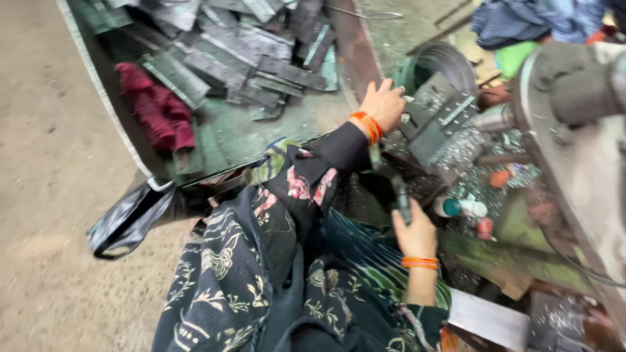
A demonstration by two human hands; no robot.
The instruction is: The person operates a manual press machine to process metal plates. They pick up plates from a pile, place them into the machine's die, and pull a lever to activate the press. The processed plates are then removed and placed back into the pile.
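- Step in hand, as I read it: seating 1 workpiece in the machine. Left hand [385, 104] is curled over the edge of a grey metal block [433, 117] sitting on the machine bed [469, 153], fingers closed on it.
- Right hand [414, 236] is wrapped tight around a dark lever handle [399, 195], just below the block.
- Next move probably calls for holding the block square while the lever is worked, fingers kept off the tooling.
- Count: 2 hands, each with orange bangles; 1 block at the machine; 1 lever.
- Green tray [225, 133] to the left holds a pile of flat metal plates [251, 62], too jumbled to count, plus 1 red cloth [156, 107].
- 1 black bag [127, 218] on the floor.
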